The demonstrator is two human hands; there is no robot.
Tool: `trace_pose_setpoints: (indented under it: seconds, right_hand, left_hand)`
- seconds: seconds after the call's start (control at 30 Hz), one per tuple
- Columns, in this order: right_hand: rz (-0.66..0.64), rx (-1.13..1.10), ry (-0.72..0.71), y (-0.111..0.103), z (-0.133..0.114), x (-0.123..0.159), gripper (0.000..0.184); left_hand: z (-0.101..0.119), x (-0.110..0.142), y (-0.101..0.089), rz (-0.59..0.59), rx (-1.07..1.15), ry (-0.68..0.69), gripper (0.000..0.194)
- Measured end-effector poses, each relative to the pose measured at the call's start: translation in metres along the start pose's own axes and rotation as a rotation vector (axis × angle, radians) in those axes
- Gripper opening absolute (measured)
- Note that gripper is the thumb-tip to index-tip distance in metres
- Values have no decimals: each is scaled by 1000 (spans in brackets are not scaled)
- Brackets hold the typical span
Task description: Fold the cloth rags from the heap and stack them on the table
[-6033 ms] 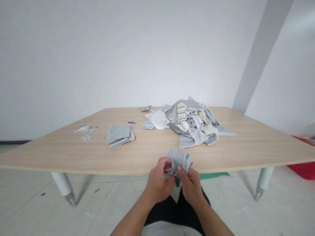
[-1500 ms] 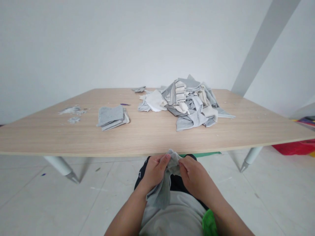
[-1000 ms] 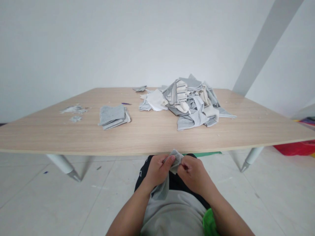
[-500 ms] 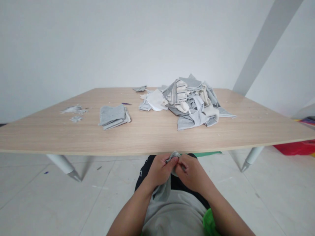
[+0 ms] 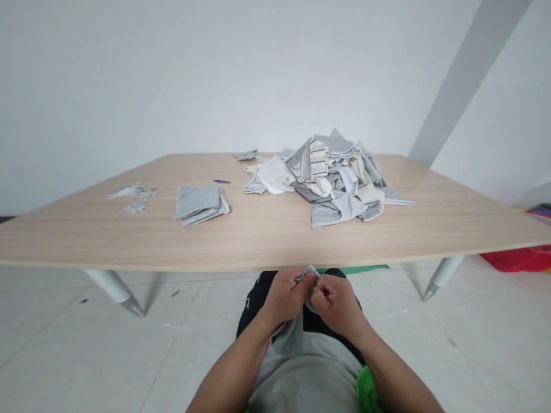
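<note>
Just below the table's front edge, over my lap, my left hand (image 5: 286, 296) is closed around a grey piece of cloth (image 5: 290, 335). One end of the cloth shows above my left thumb, and the rest hangs down toward my shirt. My right hand (image 5: 337, 303) is beside it, fingers curled into a pinch at the cloth's edge. What exactly lies between the right fingertips is hidden. On the table, left of centre, lies a stack of folded grey cloths (image 5: 200, 203). A large heap of grey, beige and striped cloth pieces (image 5: 340, 183) covers the right of centre.
The wooden table (image 5: 267, 244) stands against a white wall. Small piles of white lint or thread scraps (image 5: 133, 192) lie at its left. A thin purple tool (image 5: 222, 182) and a small grey cloth (image 5: 245, 155) are farther back. Red material (image 5: 519, 259) lies on the floor at right.
Since the oldest frame, my hands and the cloth have come from the table edge down over my lap. In the last second the hands stay close together with small finger movements at the cloth's edge.
</note>
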State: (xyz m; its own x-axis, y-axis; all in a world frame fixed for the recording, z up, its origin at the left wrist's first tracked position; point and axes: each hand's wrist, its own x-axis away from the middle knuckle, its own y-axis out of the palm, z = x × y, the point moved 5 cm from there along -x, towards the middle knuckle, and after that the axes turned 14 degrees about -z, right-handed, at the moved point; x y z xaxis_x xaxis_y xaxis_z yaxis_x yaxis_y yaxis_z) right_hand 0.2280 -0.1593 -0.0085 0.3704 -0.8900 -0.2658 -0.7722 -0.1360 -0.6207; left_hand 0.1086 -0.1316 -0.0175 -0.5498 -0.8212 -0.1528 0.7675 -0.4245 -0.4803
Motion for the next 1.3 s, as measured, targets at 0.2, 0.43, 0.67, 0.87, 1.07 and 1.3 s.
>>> trace_pose_setpoints:
  seconds: [0.2,0.43,0.67,0.87,1.07,1.3]
  right_hand:
    - [114,-66,-64,-18,-6,10,23]
    - [164,-118,-131,-27,-4,9,24]
    - [100,-91,-68,-28,19,15,21]
    - [-63,-182,26,-13,38,18,52]
    - [-90,47,-5,-16,39,16,43]
    - [-48,75,4,-16,40,16,46]
  left_hand:
    - [-25,7,-17,288,349,-161,40]
    - [-12,14,-13,199,493,-133,37]
    - [-30,14,-16,344,535,-133,37]
    - [-31,22,-25,454,464,-118,35]
    - [-23,27,-35,478,418,-100,35]
    - [-24,31,-37,479,407,-95,36]
